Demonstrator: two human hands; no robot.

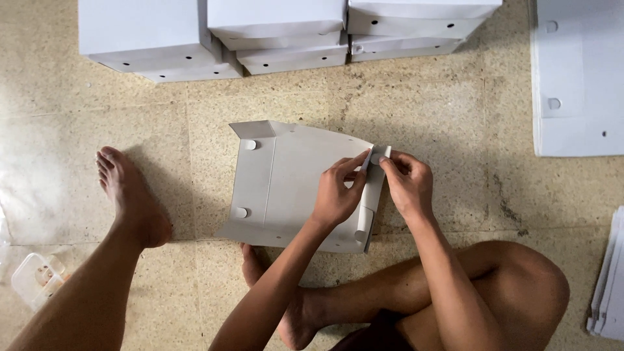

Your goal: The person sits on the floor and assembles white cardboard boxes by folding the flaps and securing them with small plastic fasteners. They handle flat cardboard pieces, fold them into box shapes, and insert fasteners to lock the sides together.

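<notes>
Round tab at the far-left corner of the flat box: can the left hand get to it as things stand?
Probably yes. The left hand rests on the cardboard sheet near its right edge, and the panel between it and the round tab lies bare.

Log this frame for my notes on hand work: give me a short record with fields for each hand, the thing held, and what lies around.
left hand: fingertips pinch the top right corner of the box blank
right hand: pinches the same corner from the right
box blank: white card, partly folded, side flaps raised, flat on the floor
finished boxes: white, stacked along the top edge
flat blanks: pile at upper right; another pile at right edge
plastic tub: clear, lower left
</notes>
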